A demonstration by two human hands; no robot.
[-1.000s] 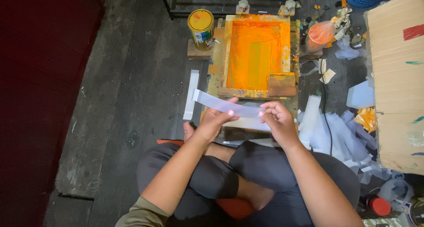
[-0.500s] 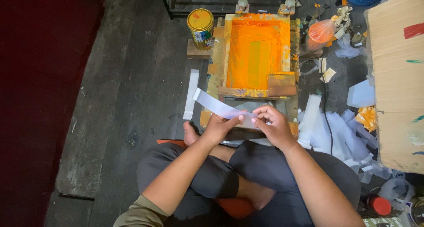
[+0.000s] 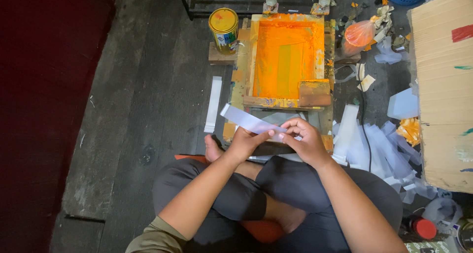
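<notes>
I sit cross-legged on a dark floor. My left hand and my right hand are close together, both pinching a long pale strip that sticks out to the upper left. Just beyond my hands lies a wooden screen-printing frame coated in orange ink, with a brown squeegee block resting at its near right corner.
A yellow tin can stands left of the frame. One pale strip lies on the floor to the left; several more strips pile at the right. A cardboard sheet fills the right edge. An orange plastic bag sits behind.
My hands have drawn closer together along the strip and lowered it slightly toward my lap; the strip's free end now points up-left.
</notes>
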